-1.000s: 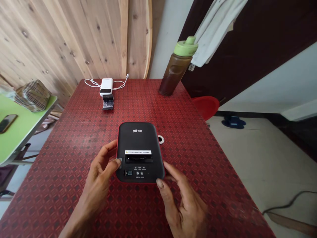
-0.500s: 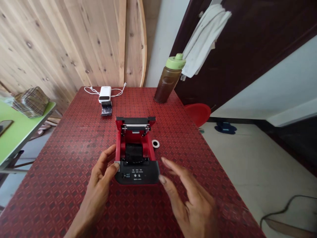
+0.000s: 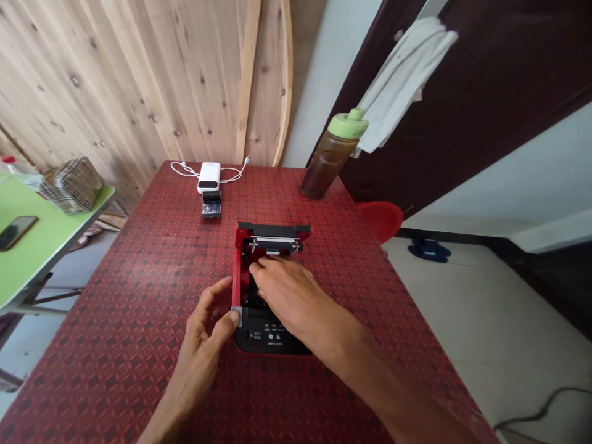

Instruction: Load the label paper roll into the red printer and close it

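A small red and black label printer point(image 3: 272, 336) stands on the table with its lid point(image 3: 274, 230) raised at the back. My left hand point(image 3: 206, 333) grips its left side, thumb on the grey front corner and fingers along the red wall. My right hand point(image 3: 289, 293) reaches over the front panel into the open compartment, its fingers bent downward. It covers most of the black roll point(image 3: 254, 295) inside. The fingertips are hidden, so I cannot see what they pinch.
At the back of the red patterned table point(image 3: 152, 277) lie a white power bank point(image 3: 209, 177) with a cable and a black strip point(image 3: 211, 205). A green-capped bottle point(image 3: 330, 157) stands back right. A red stool point(image 3: 382, 221) is beyond the right edge, a green table point(image 3: 28, 259) at left.
My right hand has moved from beside the printer's right front corner into its open compartment, over the black roll. My left hand keeps its grip. The whole view has shifted slightly.
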`<state>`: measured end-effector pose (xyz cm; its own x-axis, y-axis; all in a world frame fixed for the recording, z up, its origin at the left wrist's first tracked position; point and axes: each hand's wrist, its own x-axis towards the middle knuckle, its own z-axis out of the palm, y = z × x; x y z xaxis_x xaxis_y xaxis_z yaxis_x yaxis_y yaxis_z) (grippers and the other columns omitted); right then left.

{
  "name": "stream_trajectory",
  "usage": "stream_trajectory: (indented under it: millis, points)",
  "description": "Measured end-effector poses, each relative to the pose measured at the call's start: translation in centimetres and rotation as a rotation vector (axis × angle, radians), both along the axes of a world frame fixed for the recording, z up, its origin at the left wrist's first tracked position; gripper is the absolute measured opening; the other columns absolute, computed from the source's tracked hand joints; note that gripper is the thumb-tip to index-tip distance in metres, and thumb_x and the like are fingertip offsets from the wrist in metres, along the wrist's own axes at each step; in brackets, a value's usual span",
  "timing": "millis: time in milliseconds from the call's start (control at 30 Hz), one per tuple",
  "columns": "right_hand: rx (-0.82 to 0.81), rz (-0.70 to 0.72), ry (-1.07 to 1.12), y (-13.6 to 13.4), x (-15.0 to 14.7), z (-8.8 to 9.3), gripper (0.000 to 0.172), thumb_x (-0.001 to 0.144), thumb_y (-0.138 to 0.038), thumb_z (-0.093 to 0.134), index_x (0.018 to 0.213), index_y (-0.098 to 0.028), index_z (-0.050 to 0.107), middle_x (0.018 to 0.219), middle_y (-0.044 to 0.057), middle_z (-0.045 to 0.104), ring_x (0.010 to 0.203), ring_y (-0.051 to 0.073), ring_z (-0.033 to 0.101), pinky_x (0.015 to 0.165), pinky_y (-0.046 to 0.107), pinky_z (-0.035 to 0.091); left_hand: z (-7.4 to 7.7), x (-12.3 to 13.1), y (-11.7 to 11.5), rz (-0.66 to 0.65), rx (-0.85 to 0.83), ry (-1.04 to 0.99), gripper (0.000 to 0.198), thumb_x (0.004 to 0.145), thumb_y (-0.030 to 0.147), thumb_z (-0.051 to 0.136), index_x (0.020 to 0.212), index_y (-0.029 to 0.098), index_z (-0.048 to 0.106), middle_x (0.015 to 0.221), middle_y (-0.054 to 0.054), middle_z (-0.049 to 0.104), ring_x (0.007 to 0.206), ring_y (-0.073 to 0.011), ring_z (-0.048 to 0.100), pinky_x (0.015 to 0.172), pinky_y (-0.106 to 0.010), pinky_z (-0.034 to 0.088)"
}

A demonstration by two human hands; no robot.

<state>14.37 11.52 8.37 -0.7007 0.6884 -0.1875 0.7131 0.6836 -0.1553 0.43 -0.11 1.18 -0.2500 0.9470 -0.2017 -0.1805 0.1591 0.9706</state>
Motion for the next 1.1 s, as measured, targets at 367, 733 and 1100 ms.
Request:
stream_trajectory:
  millis: [367,733,1100]
  points:
    - [0.109,-0.062,-0.016,0.4,-1.1,-0.2,0.037,0.095,0.004,0.056,0.125,-0.008,0.074,0.116,0.02,0.081,0.1,0.03,0.08,0.084,0.04,0.062,0.1,-0.2,0.2,-0.014,-0.007,-0.01,0.057,0.095,0.054,0.077,0.145,0.026,0.07,0.153,-0.014,0.07,0.14,-0.0365,0.067,0.112,-0.048,0.057]
    - [0.342,-0.16,0.372,-2.7,1.5,1.1,0.02,0.088,-0.005,0.068,0.099,-0.02,0.074,0.095,0.006,0.078,0.087,0.024,0.075,0.073,0.035,0.057,0.0,-0.2,0.1,-0.015,0.014,0.01,0.053,0.097,0.052,0.075,0.144,0.027,0.07,0.152,-0.013,0.07,0.135,-0.0346,0.07,0.11,-0.048,0.058]
    - [0.145,-0.915,1.032,-7.3,12.7,-5.5,0.025,0.09,-0.041,0.08,0.109,-0.026,0.074,0.088,0.0,0.076,0.067,0.016,0.066,0.058,0.028,0.052,0.0,-0.4,0.0,0.003,-0.022,0.09,0.053,0.097,0.054,0.075,0.145,0.03,0.071,0.147,-0.009,0.074,0.133,-0.0346,0.071,0.112,-0.047,0.056]
